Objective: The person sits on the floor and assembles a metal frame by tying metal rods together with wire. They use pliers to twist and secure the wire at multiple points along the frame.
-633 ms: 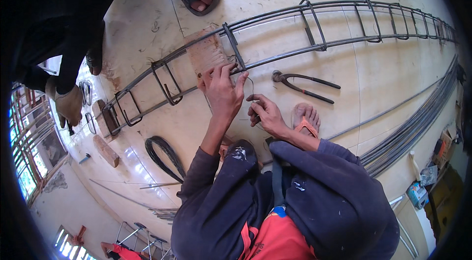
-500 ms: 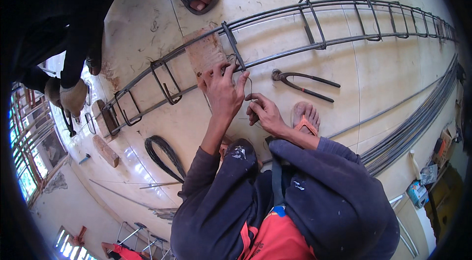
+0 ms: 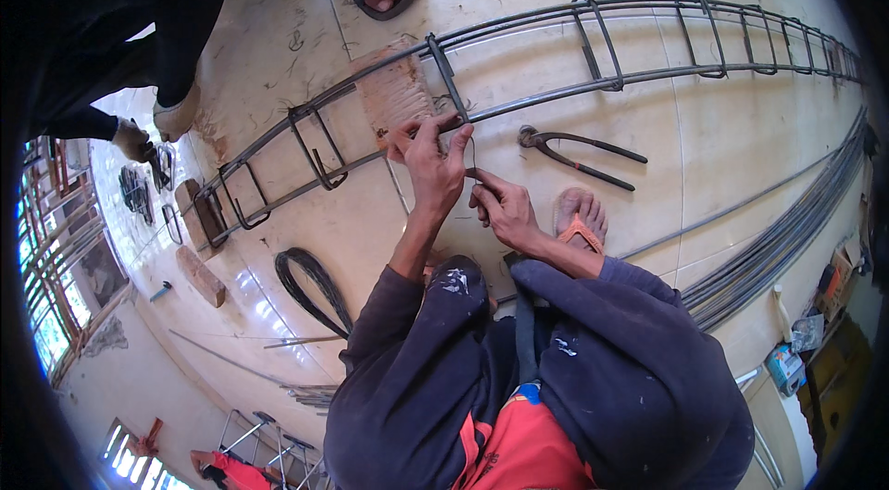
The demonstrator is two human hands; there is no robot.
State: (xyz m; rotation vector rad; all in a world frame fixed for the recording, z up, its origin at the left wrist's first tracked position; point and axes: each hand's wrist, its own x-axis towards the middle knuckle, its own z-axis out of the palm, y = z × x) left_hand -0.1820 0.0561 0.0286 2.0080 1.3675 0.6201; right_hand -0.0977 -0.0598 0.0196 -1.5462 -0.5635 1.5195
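A long rebar cage [image 3: 546,101] of thin steel bars and square stirrups runs across the floor in front of me. My left hand [image 3: 433,166] is closed around its near bar, thumb and fingers at the lower end of one stirrup [image 3: 444,73]. A thin tie wire [image 3: 474,153] hangs in a curve from that corner. Its lower part is pinched in my right hand [image 3: 505,210], just below and right of the left. Under the cage by my left hand lies a reddish brick [image 3: 394,96]. Black pincers with red marks [image 3: 583,154] lie open on the floor at right.
A coil of black wire [image 3: 310,286] lies left of my knees. Long steel bars [image 3: 787,221] are bundled at right. Another block [image 3: 199,221] props the cage's left end. A co-worker in dark clothes stands at far left, with a gloved hand [image 3: 134,140] holding a dark tool.
My right hand has shifted slightly, still pinching the wire; my left hand stays at the stirrup corner. The co-worker's gloved hands have moved apart. The whole view has shifted a little.
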